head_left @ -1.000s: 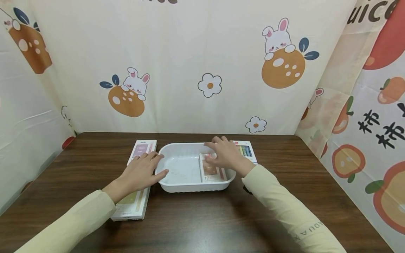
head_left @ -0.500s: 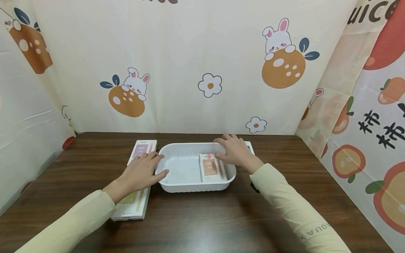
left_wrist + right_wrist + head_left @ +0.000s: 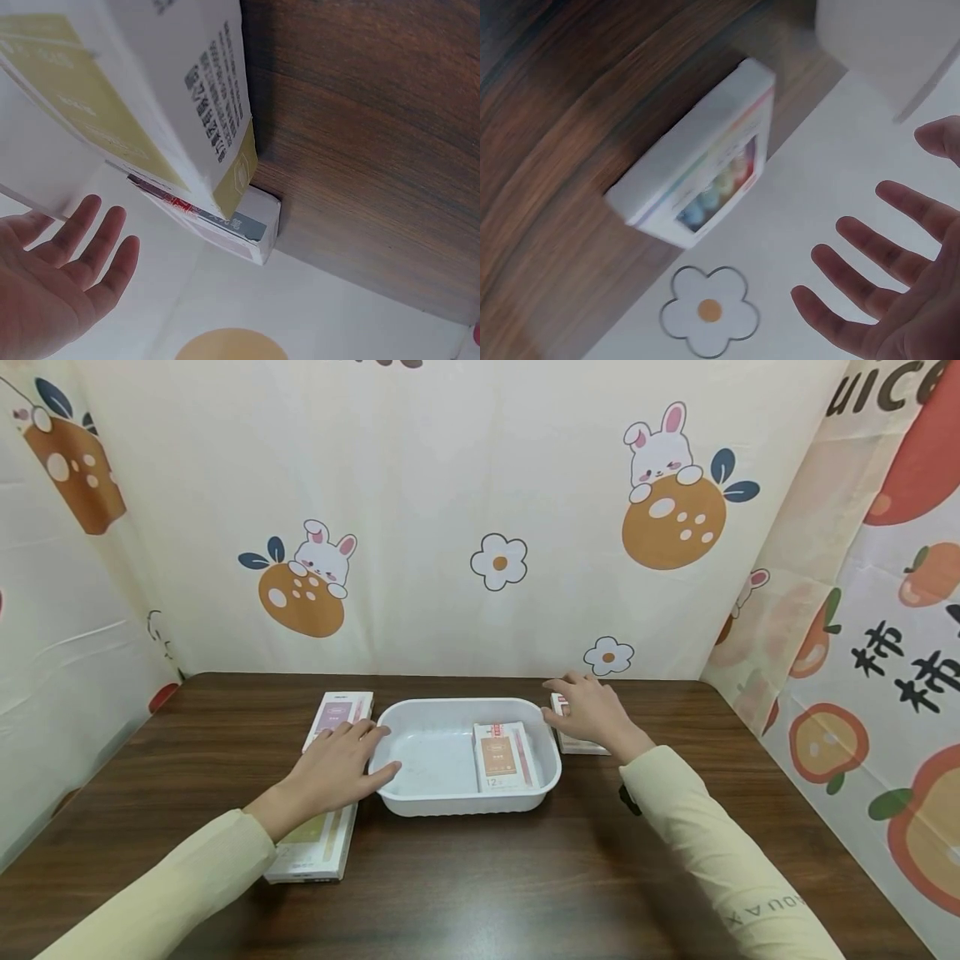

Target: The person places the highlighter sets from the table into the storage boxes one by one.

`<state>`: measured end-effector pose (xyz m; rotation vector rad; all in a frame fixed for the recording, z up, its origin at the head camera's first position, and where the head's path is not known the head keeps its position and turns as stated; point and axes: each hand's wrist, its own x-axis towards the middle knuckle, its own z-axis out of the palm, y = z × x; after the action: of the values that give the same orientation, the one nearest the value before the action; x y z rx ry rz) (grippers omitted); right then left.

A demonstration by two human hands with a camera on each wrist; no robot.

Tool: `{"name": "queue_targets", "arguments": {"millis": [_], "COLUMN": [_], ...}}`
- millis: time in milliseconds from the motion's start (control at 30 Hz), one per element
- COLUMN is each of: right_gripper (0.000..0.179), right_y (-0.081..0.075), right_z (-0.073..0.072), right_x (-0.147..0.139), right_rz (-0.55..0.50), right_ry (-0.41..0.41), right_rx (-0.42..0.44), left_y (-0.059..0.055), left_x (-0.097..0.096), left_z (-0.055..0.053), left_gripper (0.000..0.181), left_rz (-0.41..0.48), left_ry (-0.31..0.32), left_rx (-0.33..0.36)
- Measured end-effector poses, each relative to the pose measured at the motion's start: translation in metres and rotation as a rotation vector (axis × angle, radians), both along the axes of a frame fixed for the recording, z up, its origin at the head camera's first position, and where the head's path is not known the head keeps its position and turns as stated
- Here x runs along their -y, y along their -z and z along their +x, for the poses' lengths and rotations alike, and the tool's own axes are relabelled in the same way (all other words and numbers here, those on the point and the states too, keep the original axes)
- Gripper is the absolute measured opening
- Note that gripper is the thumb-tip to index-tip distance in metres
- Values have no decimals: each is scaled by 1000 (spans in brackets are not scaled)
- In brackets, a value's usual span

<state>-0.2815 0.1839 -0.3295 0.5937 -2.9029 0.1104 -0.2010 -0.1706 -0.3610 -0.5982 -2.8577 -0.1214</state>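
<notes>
A white plastic basin point(image 3: 442, 806) stands mid-table with a small white box point(image 3: 497, 760) inside, brown-labelled and marked 12. My left hand point(image 3: 330, 770) is at the basin's left rim, fingers spread and holding nothing. Beneath and beside it lie a white box with a yellow-green label point(image 3: 309, 847) and a white box with a purple label point(image 3: 330, 714). My right hand point(image 3: 591, 714) hovers just right of the basin, over another white box point(image 3: 581, 747) that it partly hides. In the right wrist view that box point(image 3: 694, 161) shows a window of coloured sticks, apart from my relaxed fingers point(image 3: 855, 285).
The brown wooden table point(image 3: 480, 893) reaches back to a cream curtain point(image 3: 420, 610) printed with rabbits and fruit. More printed cloth point(image 3: 825, 693) hangs along the right side, and a pale cloth point(image 3: 75, 652) along the left.
My right hand has moved right, from above the basin's right part to above the box beside it. The box in the basin is now fully uncovered. My left hand has stayed put.
</notes>
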Motion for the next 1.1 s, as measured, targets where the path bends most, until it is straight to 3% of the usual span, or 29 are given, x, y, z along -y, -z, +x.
{"name": "queue_targets", "arguments": {"millis": [500,1100], "right_gripper": [48,59], "right_y": [23,48], "right_z": [-10,-18], "right_x": [-26,-26], "right_rz": [-11,-16], "right_ry": [93,131], "right_rx": [54,139], "left_y": [-1,1], "left_x": [0,1], "left_z": [0,-1], "left_gripper": [61,62], "left_rz": [-3,-8], "left_ry": [-1,-7], "left_rx": [1,26]}}
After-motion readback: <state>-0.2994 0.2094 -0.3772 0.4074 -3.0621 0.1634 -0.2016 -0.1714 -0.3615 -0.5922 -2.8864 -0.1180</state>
